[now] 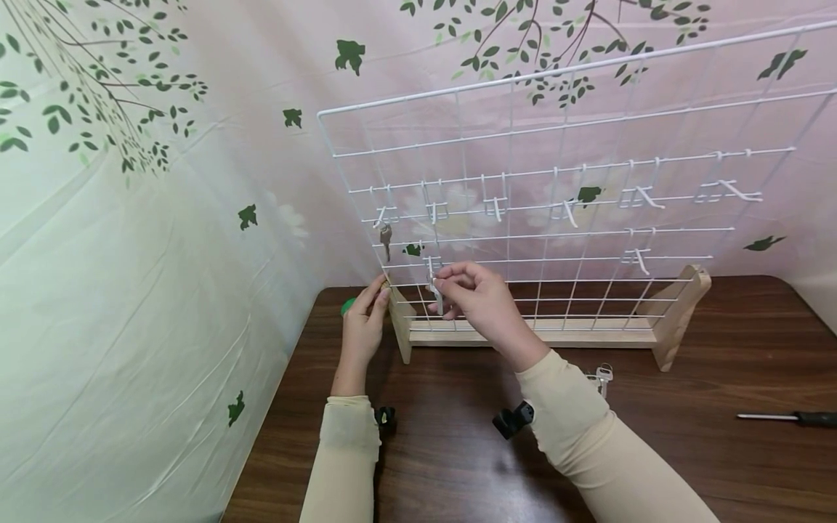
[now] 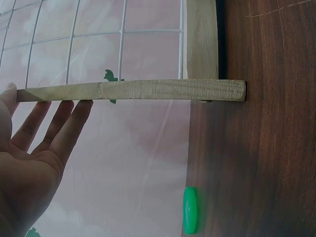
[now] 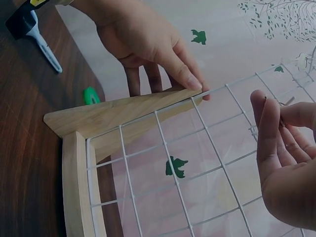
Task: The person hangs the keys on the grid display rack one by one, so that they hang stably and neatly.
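Note:
A white wire grid rack (image 1: 484, 240) stands on wooden end supports. My left hand (image 1: 364, 323) grips the top of its left wooden support (image 2: 143, 90), thumb on one side and fingers on the other. With thumb and fingertips, my right hand (image 1: 480, 301) pinches a silver key (image 1: 439, 299) right at a white hook (image 1: 429, 265) low on the grid's left part. In the right wrist view the right hand's fingers (image 3: 269, 128) mostly hide the key. A bronze-coloured key (image 1: 386, 241) hangs from the leftmost hook of the upper row.
More white hooks (image 1: 569, 211) line the grid, with one lower at the right (image 1: 639, 260). Silver keys (image 1: 603, 376) lie on the brown table (image 1: 445, 450) by the right sleeve. A screwdriver (image 1: 785, 418) lies far right. A green oval object (image 2: 190, 210) is beyond the left support.

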Tool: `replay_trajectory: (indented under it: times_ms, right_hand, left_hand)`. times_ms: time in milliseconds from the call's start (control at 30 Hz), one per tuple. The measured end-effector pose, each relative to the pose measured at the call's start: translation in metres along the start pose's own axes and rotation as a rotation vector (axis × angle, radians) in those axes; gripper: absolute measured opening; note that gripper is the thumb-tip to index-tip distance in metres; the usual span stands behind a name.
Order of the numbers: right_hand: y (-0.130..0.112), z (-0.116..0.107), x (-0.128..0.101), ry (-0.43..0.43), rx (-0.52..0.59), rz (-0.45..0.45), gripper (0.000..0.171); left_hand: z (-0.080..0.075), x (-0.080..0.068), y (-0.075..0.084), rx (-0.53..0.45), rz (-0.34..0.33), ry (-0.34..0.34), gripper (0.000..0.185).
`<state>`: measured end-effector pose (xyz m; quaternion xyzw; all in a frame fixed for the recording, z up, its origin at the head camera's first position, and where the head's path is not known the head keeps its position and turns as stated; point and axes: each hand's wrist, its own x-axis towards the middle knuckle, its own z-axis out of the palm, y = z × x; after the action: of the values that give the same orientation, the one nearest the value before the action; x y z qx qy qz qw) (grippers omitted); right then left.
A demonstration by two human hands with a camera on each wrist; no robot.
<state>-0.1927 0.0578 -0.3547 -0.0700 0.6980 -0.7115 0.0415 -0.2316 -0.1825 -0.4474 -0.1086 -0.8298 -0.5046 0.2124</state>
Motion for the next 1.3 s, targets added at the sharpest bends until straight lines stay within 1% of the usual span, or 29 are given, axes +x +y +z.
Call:
replay_trajectory:
  times_ms: [167, 333, 500, 667, 800, 1000, 1100, 1167, 1233, 1300]
  right_hand:
    - [0.004, 0.0, 0.003, 0.036, -0.02, -0.009, 0.023]
    - [0.006, -0.002, 0.001, 0.056, -0.046, -0.005, 0.026]
    - [0.006, -0.008, -0.008, 0.059, -0.102, 0.009, 0.033]
    - [0.005, -0.022, -0.023, 0.077, -0.115, -0.009, 0.041]
    - [0.0, -0.04, -0.041, 0.11, -0.128, -0.027, 0.042]
    - [-0.002, -0.077, -0.075, 0.172, -0.215, -0.053, 0.04]
    - [0.007, -0.099, -0.09, 0.219, -0.247, -0.073, 0.035]
    - [0.016, -0.114, -0.099, 0.252, -0.254, -0.068, 0.032]
    - [0.029, -0.129, -0.106, 0.279, -0.269, -0.05, 0.028]
    - [0.043, -0.143, -0.112, 0.302, -0.276, -0.013, 0.027]
  left_hand:
    - [0.002, -0.001, 0.0, -0.017, -0.016, -0.01, 0.038]
    - [0.002, -0.002, 0.003, -0.05, -0.031, -0.022, 0.039]
    - [0.002, -0.002, 0.003, -0.074, -0.04, -0.014, 0.039]
    - [0.002, -0.002, 0.001, -0.088, -0.049, -0.022, 0.04]
    - [0.003, -0.002, 0.0, -0.097, -0.052, -0.022, 0.039]
    - [0.004, -0.001, 0.001, -0.105, -0.067, -0.012, 0.038]
    - [0.004, 0.0, 0.002, -0.106, -0.063, -0.009, 0.038]
    - [0.003, 0.0, 0.001, -0.101, -0.057, -0.009, 0.038]
    - [0.002, 0.0, 0.0, -0.098, -0.049, -0.015, 0.038]
    - [0.001, -0.001, 0.0, -0.092, -0.045, -0.022, 0.039]
